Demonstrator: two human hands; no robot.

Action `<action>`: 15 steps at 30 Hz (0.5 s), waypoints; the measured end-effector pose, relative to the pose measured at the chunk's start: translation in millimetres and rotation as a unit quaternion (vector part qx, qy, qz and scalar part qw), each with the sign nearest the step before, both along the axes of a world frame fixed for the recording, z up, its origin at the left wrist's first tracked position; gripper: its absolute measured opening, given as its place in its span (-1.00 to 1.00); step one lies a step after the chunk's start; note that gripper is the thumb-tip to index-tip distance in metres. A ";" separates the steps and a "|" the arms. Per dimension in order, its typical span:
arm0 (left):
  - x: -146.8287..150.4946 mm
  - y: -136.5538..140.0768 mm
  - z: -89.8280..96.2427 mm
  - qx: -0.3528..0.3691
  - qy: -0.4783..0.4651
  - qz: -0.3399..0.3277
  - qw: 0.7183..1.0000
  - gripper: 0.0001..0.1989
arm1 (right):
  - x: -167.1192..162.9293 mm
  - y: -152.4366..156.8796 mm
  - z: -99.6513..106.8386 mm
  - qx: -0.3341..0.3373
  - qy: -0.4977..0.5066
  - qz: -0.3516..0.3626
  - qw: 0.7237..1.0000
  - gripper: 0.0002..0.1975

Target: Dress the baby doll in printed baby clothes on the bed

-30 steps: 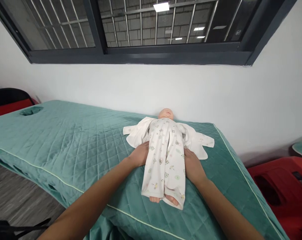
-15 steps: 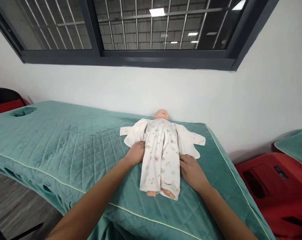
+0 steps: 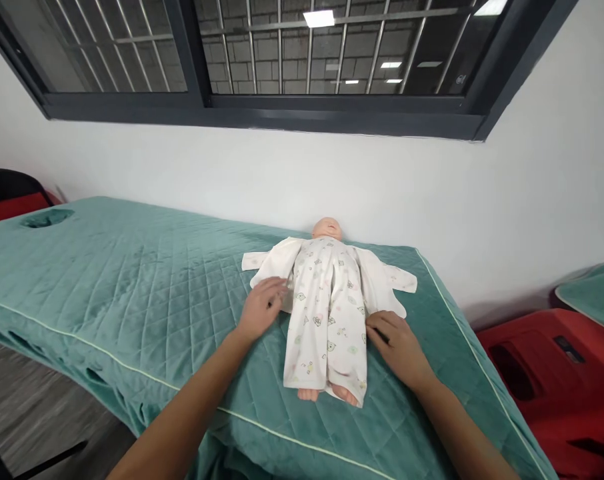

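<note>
A baby doll (image 3: 327, 228) lies on its back on the treatment bed, head toward the wall and feet toward me. White printed trousers (image 3: 327, 313) are spread over its body and legs, with the toes showing at the hems. A white baby top (image 3: 377, 270) lies under them, its sleeves stretched out to both sides. Beside the top's left flap is my left hand (image 3: 262, 310), fingers bent, thumb apart from them, just off the trousers. My right hand (image 3: 396, 343) has its fingertips pinched at the right side edge of the trousers, below the top's right flap.
A green quilted cover (image 3: 182, 287) with pale piping drapes the bed, which has a face hole (image 3: 47, 218) at the far left. Red plastic stools (image 3: 537, 373) stand off the right end. A dark-framed window (image 3: 332, 117) is in the wall behind.
My left hand has come off the trousers' left edge and shifted left toward the top's flap. My right hand stays at the trousers' right side. The view has shifted slightly.
</note>
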State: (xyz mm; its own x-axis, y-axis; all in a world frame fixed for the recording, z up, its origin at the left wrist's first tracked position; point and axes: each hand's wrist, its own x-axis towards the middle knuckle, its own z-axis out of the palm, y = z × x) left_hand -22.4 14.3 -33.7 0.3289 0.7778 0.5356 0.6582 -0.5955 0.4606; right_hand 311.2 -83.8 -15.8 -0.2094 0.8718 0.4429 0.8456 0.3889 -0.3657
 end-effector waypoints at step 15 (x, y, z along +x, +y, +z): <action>-15.9 31.8 -4.7 -0.148 -0.087 0.303 0.937 -0.74 | 52.9 40.0 -9.9 -0.100 0.107 -0.333 0.932 -0.72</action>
State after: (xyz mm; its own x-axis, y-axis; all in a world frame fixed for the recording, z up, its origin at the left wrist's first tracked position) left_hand -38.3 46.1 -38.4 -0.2933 0.9168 0.2711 0.7344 0.0346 0.6778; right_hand 364.2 -43.9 -25.8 0.4817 0.8462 0.2277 0.7744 -0.2894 -0.5626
